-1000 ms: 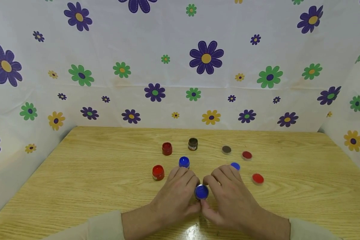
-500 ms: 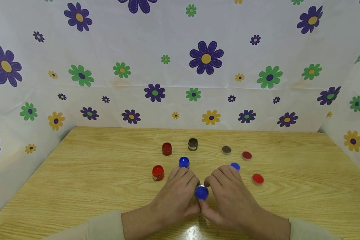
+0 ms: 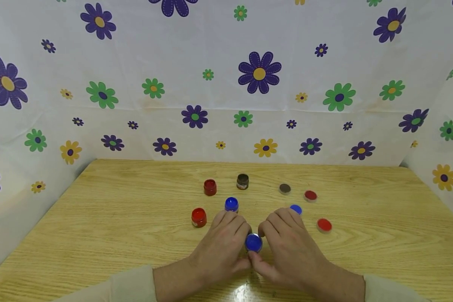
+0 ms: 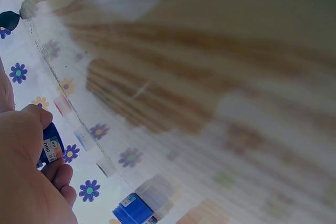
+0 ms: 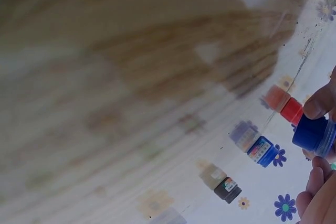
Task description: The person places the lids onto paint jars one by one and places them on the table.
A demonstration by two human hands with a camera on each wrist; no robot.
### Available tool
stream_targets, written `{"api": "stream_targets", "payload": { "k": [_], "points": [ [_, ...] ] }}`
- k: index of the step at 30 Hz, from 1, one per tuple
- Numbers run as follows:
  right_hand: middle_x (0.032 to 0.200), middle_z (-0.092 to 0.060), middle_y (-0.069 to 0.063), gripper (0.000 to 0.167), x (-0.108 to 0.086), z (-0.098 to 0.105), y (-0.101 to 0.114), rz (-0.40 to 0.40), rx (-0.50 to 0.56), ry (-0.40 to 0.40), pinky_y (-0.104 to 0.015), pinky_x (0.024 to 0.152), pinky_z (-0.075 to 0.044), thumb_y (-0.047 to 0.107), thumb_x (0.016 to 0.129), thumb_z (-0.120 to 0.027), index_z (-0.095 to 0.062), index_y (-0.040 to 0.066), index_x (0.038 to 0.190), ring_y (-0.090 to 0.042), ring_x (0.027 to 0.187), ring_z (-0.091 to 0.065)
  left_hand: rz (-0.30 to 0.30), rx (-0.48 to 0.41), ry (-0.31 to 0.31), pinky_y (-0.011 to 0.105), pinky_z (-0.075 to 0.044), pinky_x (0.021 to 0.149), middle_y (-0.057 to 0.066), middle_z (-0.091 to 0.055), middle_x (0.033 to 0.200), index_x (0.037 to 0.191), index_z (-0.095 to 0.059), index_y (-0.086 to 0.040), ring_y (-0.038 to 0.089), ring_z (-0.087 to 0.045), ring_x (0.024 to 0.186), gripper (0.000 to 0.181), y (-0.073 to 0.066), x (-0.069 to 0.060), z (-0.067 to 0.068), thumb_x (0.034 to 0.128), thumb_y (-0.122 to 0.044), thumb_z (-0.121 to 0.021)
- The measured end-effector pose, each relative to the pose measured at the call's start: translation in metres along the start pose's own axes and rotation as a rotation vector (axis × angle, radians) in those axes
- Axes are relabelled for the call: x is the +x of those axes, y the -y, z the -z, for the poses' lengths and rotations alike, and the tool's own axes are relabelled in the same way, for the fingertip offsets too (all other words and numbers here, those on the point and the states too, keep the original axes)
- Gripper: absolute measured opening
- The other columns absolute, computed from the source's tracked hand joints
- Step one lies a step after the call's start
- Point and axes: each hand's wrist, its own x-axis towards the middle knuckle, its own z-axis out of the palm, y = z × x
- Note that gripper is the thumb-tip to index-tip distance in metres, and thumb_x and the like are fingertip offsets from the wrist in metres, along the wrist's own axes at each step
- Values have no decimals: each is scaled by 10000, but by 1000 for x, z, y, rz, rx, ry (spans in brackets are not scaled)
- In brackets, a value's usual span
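Note:
A small dark-blue paint jar (image 5: 310, 131) with a clear lid (image 5: 327, 140) is between both hands near the front of the table. My left hand (image 3: 220, 243) grips the jar's body, its thumb at the near side. My right hand (image 3: 292, 247) pinches around the lid, thumb in front and index finger behind. Seen from above, the lid (image 3: 253, 242) looks blue. Just beyond my left hand stands an uncovered blue paint jar (image 3: 231, 204), partly hidden by the knuckles. A bright red paint jar (image 3: 199, 217) is to the left of that hand.
Farther back stand a dark-red paint jar (image 3: 210, 187) and a dark-brown one (image 3: 243, 181). On the right lie loose lids: grey-brown (image 3: 285, 188), dark red (image 3: 311, 196), blue (image 3: 296, 209) and red (image 3: 324, 225). A flowered cloth (image 3: 226, 96) walls the table's back and sides.
My right thumb has slid slightly left along the lid's near edge, and the right index finger has shifted slightly right. The left hand and the other jars stay put.

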Motion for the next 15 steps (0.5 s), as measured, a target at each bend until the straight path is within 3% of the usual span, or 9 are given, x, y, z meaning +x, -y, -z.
{"api": "stream_targets", "payload": {
  "k": [15],
  "points": [
    [679,-401,96,445,0,0,-1,14,-30,20,-319,785,-368,527,757,-734,-447,203,653,-134,772,-403,-44,-4,14,305,-368,956,-77,-586,921,900,-599,-163,126,-484,929,398,-2,1,0,755,-474,-801]
  ]
}}
